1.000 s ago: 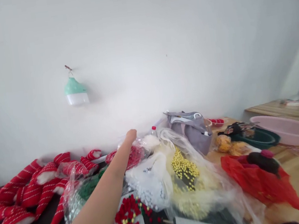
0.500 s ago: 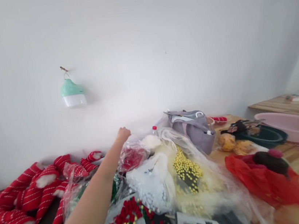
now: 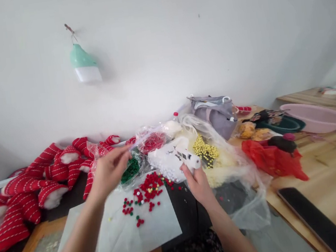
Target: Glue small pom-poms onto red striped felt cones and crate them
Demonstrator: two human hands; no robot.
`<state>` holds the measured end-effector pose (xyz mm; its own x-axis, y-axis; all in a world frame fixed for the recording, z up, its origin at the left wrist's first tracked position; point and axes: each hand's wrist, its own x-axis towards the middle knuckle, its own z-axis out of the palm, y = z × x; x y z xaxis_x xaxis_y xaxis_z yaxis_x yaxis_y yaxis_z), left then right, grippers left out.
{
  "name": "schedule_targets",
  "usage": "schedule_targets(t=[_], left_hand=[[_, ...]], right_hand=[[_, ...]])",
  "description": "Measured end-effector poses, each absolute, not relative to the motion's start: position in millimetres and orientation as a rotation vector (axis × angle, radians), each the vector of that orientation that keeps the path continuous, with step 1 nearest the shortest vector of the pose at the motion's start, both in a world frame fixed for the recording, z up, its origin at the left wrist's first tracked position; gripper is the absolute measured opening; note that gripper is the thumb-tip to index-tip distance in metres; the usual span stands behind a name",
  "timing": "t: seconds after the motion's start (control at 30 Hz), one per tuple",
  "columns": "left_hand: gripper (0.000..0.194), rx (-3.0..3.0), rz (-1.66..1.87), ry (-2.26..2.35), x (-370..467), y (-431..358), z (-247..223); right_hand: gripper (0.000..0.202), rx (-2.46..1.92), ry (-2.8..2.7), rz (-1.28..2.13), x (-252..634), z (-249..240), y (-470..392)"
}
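My left hand (image 3: 114, 168) pinches the near end of a thin translucent stick, likely a glue stick (image 3: 143, 138), which slants up to the right above the plastic bags. My right hand (image 3: 198, 183) is closed around a white device with dark square markings, which looks like a glue gun (image 3: 187, 156). Its rounded end points toward me at the right. Below and between my hands, small red, green, white and yellow pom-poms (image 3: 152, 184) lie scattered on a whitish sheet (image 3: 119, 227). Bags of white pom-poms (image 3: 166, 163) and yellow pom-poms (image 3: 204, 150) lie behind my right hand.
Red striped stuffed pieces (image 3: 50, 170) are heaped at the left. A grey bag (image 3: 213, 116) leans near the wall. Farther right are a pink basin (image 3: 318, 116), red fabric (image 3: 262, 161) and a dark flat bar (image 3: 316, 218). A green-and-white lamp (image 3: 83, 62) hangs on the wall.
My left hand has drawn back from near the wall, now holding the stick. My right hand has come into view with the white device, lifted off the table. The view has tilted down.
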<state>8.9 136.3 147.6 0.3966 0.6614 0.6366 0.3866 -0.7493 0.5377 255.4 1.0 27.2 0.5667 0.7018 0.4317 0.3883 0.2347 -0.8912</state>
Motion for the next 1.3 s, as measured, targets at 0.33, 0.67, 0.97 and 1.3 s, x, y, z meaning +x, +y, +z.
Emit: schedule_targets(t=[0.33, 0.67, 0.97, 1.3], left_hand=[[0.031, 2.332, 1.741, 0.843, -2.3, -9.9, 87.0], [0.034, 2.502, 1.810, 0.878, -6.0, -13.3, 87.6], [0.016, 2.977, 1.610, 1.182, -5.2, -19.8, 106.0], [0.027, 3.126, 1.308, 1.185, 32.1, 19.9, 97.8]], right_hand=[[0.060, -1.818, -1.254, -0.147, 210.2, 48.3, 16.8], [0.065, -1.891, -1.338, -0.235, 205.6, 54.7, 7.2], [0.069, -2.055, -1.386, -0.360, 211.0, 52.2, 3.8], [0.066, -2.065, -1.522, -0.343, 192.0, 47.5, -2.4]])
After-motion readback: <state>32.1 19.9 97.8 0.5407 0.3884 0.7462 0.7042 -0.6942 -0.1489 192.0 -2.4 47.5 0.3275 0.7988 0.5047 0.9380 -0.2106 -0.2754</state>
